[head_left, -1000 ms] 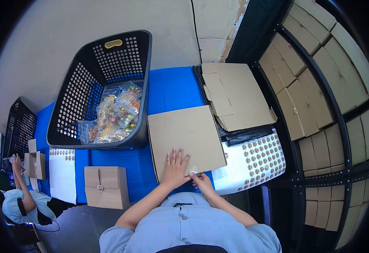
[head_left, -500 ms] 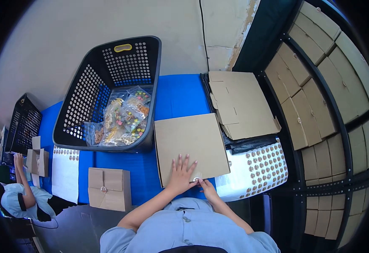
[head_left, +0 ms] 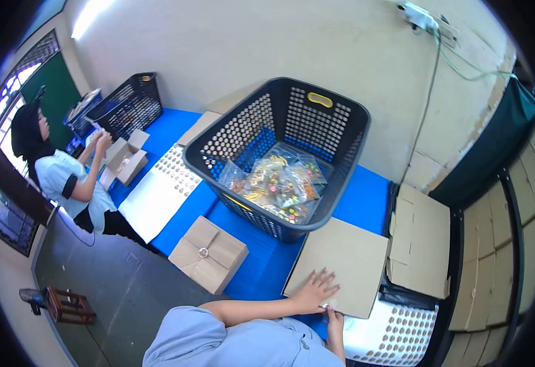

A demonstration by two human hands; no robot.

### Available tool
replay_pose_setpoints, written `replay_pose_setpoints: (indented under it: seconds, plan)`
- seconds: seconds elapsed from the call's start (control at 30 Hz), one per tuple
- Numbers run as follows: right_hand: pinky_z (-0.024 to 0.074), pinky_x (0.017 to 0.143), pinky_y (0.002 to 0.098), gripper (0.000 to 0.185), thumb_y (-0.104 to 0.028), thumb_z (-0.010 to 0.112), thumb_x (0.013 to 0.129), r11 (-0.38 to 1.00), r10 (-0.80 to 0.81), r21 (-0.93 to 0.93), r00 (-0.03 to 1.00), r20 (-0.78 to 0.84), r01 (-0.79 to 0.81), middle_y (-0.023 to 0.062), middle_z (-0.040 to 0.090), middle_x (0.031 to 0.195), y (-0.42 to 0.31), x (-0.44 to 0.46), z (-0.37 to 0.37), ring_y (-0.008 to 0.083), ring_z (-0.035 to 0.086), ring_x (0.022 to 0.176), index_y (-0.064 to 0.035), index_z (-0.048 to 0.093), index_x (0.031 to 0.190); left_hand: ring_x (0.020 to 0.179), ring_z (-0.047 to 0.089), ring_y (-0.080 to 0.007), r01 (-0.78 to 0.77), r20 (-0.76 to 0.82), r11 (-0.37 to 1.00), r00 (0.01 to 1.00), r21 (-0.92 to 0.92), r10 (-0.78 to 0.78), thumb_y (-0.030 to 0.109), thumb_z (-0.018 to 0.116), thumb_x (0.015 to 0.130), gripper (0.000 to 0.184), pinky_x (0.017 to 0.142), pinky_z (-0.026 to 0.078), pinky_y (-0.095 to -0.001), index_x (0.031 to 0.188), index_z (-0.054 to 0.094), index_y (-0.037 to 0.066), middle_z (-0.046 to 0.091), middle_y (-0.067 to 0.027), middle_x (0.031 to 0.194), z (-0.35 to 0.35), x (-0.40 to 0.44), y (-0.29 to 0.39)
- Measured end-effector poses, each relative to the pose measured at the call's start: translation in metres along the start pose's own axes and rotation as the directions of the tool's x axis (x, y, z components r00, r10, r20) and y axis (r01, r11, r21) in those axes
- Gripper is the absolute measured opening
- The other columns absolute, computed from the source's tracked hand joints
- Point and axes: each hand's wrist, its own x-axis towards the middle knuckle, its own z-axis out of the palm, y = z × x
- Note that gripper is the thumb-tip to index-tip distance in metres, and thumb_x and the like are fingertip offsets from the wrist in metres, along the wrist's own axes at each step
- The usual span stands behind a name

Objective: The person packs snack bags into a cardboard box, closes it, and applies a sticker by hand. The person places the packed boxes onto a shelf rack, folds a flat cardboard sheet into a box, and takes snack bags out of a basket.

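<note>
1. Swung toward the left since the earlier frames, the view takes in more of the room and the co-worker (head_left: 65, 177); both hands stay at the same box.
2. One flat-topped box (head_left: 356, 260) lies directly under the left hand (head_left: 312, 292), with one round sticker (head_left: 327, 304) at its near edge, between the hands.
3. Two large baskets: the near basket (head_left: 310, 125) stands beyond the left hand, the far basket (head_left: 130, 101) well off to its left. Bags (head_left: 279, 183) lie heaped in the near one, overlapping too much to count.
4. One closed box (head_left: 209, 254), one sticker on its front, sits left of the left hand; one open box (head_left: 123, 162) is farther left, by the co-worker.
5. Two sticker sheets: the near sheet (head_left: 396, 333) just right of the right hand (head_left: 333, 321), the far sheet (head_left: 160, 189) well left of both hands.
6. One stack of flat cartons (head_left: 420, 238) lies beyond and right of the hands.
7. Left hand: palm down, fingers spread on the box top. Right hand: close beside it, thumb at the sticker; whether it pinches or only presses, I cannot tell.
8. Blue cloth (head_left: 371, 192) covers the work surface; a pale wall (head_left: 237, 49) rises beyond the hands, shelved boxes (head_left: 494, 257) stand far right, and one stool (head_left: 68, 306) is far left on a grey floor (head_left: 120, 281).
</note>
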Motion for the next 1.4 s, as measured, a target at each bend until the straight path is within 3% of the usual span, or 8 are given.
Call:
replay_pose_setpoints:
  seconds: [0.23, 0.4, 0.5, 0.73, 0.93, 1.07, 1.13, 1.4]
  plan:
    - [0.0458, 0.072, 0.0325, 0.048, -0.045, 0.046, 0.098, 0.998, 0.055, -0.022, 0.989, 0.134, -0.052, 0.0090, 0.070, 0.095, -0.007, 0.005, -0.019, 0.0185, 0.064, 0.091, -0.0019, 0.066, 0.107, 0.144, 0.002, -0.0470, -0.046, -0.125, 0.999, 0.991, -0.013, 0.044, 0.060, 0.055, 0.084, 0.089, 0.110, 0.011, -0.0652, 0.153, 0.017, 0.018, 0.007, -0.0212, 0.158, 0.008, -0.002, -0.004]
    - [0.0495, 0.076, 0.0283, 0.032, -0.021, 0.061, 0.094, 0.996, -0.061, 0.063, 0.998, 0.019, 0.059, 0.0145, 0.068, 0.093, -0.002, 0.014, -0.009, 0.0161, 0.064, 0.087, 0.0095, 0.062, 0.103, 0.144, 0.003, -0.0470, -0.034, -0.035, 0.999, 0.999, 0.001, 0.034, 0.059, 0.059, 0.081, 0.093, 0.111, 0.011, -0.0646, 0.153, 0.016, 0.018, 0.006, -0.0214, 0.158, -0.001, -0.003, -0.004]
    - [0.0403, 0.068, 0.0316, 0.039, -0.039, 0.057, 0.094, 0.993, -0.080, 0.090, 0.993, 0.092, 0.072, 0.0072, 0.070, 0.088, -0.002, 0.012, -0.012, 0.0162, 0.064, 0.085, -0.0022, 0.065, 0.105, 0.144, 0.003, -0.0471, -0.049, -0.064, 0.999, 0.997, 0.002, 0.049, 0.058, 0.061, 0.080, 0.095, 0.111, 0.011, -0.0648, 0.153, 0.016, 0.018, 0.006, -0.0217, 0.158, 0.003, -0.003, -0.006]
    - [0.0492, 0.077, 0.0315, 0.038, -0.028, 0.062, 0.094, 0.978, 0.105, 0.179, 0.994, 0.035, -0.109, 0.0133, 0.069, 0.096, -0.013, 0.009, -0.015, 0.0193, 0.065, 0.088, 0.0066, 0.063, 0.109, 0.144, 0.001, -0.0472, -0.060, -0.061, 0.998, 0.996, -0.021, 0.059, 0.056, 0.064, 0.079, 0.096, 0.111, 0.009, -0.0654, 0.153, 0.016, 0.017, 0.004, -0.0218, 0.158, 0.004, -0.003, -0.007]
    - [0.0478, 0.080, 0.0285, 0.041, -0.025, 0.070, 0.088, 0.985, -0.130, -0.103, 0.990, 0.055, 0.135, 0.0168, 0.069, 0.097, -0.002, 0.010, -0.005, 0.0171, 0.061, 0.086, 0.0104, 0.064, 0.108, 0.144, 0.002, -0.0475, -0.054, -0.049, 0.998, 0.997, -0.008, 0.054, 0.053, 0.064, 0.081, 0.093, 0.111, 0.011, -0.0654, 0.153, 0.016, 0.018, 0.005, -0.0222, 0.157, 0.003, -0.002, -0.007]
    - [0.0435, 0.068, 0.0270, 0.041, -0.039, 0.064, 0.089, 0.994, -0.109, -0.013, 0.992, 0.069, 0.111, 0.0105, 0.069, 0.088, 0.001, 0.014, -0.008, 0.0161, 0.062, 0.080, 0.0013, 0.070, 0.097, 0.144, 0.003, -0.0474, -0.053, -0.006, 0.999, 0.999, 0.007, 0.053, 0.052, 0.064, 0.081, 0.093, 0.111, 0.013, -0.0651, 0.153, 0.016, 0.018, 0.004, -0.0223, 0.157, 0.000, -0.003, -0.006]
    - [0.0443, 0.074, 0.0315, 0.042, -0.040, 0.061, 0.091, 0.992, 0.122, -0.006, 0.984, 0.128, -0.122, 0.0106, 0.069, 0.095, -0.018, 0.006, -0.010, 0.0193, 0.063, 0.089, 0.0000, 0.068, 0.103, 0.144, 0.004, -0.0474, -0.049, -0.050, 0.999, 0.998, 0.002, 0.049, 0.052, 0.065, 0.080, 0.094, 0.111, 0.014, -0.0649, 0.153, 0.016, 0.018, 0.004, -0.0223, 0.157, 0.002, -0.002, -0.006]
    - [0.0442, 0.072, 0.0334, 0.041, -0.040, 0.059, 0.092, 0.999, -0.002, -0.050, 0.999, 0.045, 0.004, 0.0089, 0.068, 0.092, 0.003, 0.014, -0.001, 0.0184, 0.062, 0.087, -0.0005, 0.066, 0.102, 0.144, 0.004, -0.0472, -0.051, -0.035, 0.998, 0.998, 0.022, 0.052, 0.052, 0.065, 0.080, 0.095, 0.111, 0.013, -0.0650, 0.153, 0.014, 0.019, 0.005, -0.0223, 0.157, -0.001, -0.003, -0.006]
